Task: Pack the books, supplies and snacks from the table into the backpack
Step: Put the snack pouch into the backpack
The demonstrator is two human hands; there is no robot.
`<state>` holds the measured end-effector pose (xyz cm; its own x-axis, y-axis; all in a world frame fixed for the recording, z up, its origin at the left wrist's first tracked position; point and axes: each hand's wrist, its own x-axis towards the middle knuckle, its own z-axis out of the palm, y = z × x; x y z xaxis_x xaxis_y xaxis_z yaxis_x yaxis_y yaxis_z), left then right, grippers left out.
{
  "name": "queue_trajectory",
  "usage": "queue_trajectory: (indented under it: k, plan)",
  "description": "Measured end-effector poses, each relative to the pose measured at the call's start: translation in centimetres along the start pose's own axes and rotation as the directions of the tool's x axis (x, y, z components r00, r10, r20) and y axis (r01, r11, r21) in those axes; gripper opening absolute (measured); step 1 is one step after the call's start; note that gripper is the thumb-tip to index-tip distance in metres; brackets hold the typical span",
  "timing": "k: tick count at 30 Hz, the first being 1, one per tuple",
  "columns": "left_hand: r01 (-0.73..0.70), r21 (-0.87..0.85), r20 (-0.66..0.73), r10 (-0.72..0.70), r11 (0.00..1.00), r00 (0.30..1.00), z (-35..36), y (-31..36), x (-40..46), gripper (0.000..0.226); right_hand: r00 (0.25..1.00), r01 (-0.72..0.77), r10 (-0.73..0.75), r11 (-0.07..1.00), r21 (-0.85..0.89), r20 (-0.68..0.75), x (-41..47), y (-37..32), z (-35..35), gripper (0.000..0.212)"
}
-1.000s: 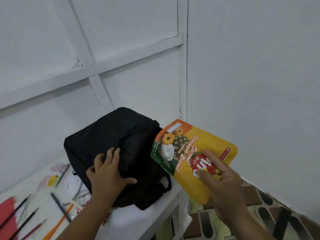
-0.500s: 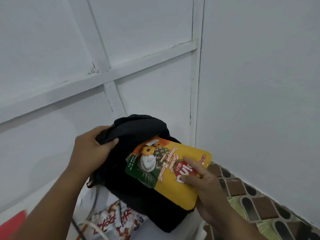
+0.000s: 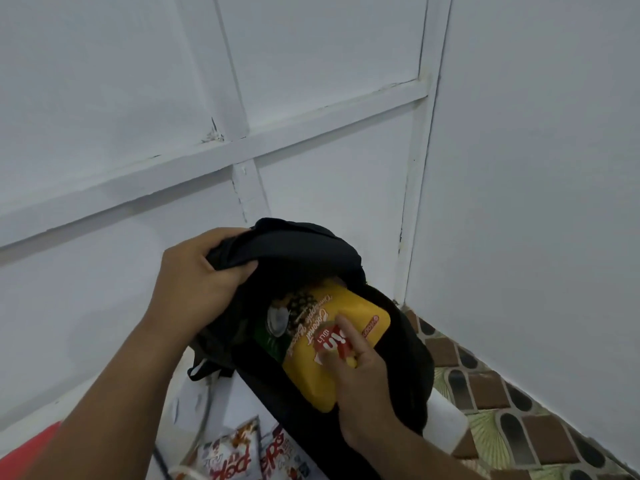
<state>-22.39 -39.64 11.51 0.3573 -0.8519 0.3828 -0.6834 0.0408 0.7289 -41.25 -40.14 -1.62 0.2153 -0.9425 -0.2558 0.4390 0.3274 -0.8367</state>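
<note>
While the left hand (image 3: 201, 282) grips the upper flap of the black backpack (image 3: 398, 344), fingers and thumb curled round the fabric to hold the mouth open, the right hand (image 3: 360, 379) holds the yellow biscuit packet (image 3: 349, 327) by its near end, thumb lying across the printed front and the other fingers hidden beneath it. About half of the packet is already inside the opening, its far end in shadow under the flap. As a foil pouch it looks light and fairly stiff along its sealed edges, slick to the touch, and its contents (biscuits, by the label) would likely crack if squeezed or forced; the grip at the trailing edge seems the sensible one, pushing it in flat. The backpack is soft and slumps, so the flap probably needs holding until the pouch is in. Two more snack packs (image 3: 239, 459) lie on the white surface (image 3: 242, 396) just in front of the backpack, not yet packed.
</note>
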Motion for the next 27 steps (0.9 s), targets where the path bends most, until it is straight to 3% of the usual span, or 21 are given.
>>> queue_trajectory:
  k: [4,14,16,18,21,23,27]
  plan:
    - [0.085,-0.007,-0.012,-0.085,0.996,0.996,0.7,0.2,0.0,0.040,0.992,-0.124,0.126,0.991,0.038,-0.028,1.9,-0.1,-0.6,0.066]
    - [0.115,0.026,-0.056,-0.113,0.993,0.992,1.1,1.8,-0.3,0.044,0.953,-0.298,0.301,0.907,0.297,0.038,4.4,-1.2,2.4,0.062]
    - [0.103,0.059,-0.049,-0.100,0.993,0.994,1.1,2.0,-0.5,0.045,0.965,-0.263,0.254,0.945,0.195,0.068,5.4,-1.0,3.9,0.060]
    - [0.115,0.066,-0.040,-0.113,0.991,0.993,1.3,2.2,-0.8,0.044,0.976,-0.157,0.167,0.984,-0.080,0.140,6.3,-0.1,5.2,0.051]
    - [0.150,0.075,-0.049,-0.147,0.986,0.988,1.1,2.1,-1.1,0.043,0.951,-0.046,0.157,0.925,-0.377,0.268,7.0,0.4,5.3,0.043]
    - [0.179,0.062,-0.051,-0.176,0.982,0.983,0.9,1.8,-1.4,0.042,0.949,-0.030,0.144,0.927,-0.373,0.282,7.5,0.3,4.0,0.038]
    - [0.220,0.038,-0.053,-0.218,0.975,0.975,1.1,1.1,-2.0,0.041,0.951,-0.139,0.196,0.962,-0.236,0.238,7.2,-0.5,0.6,0.044]
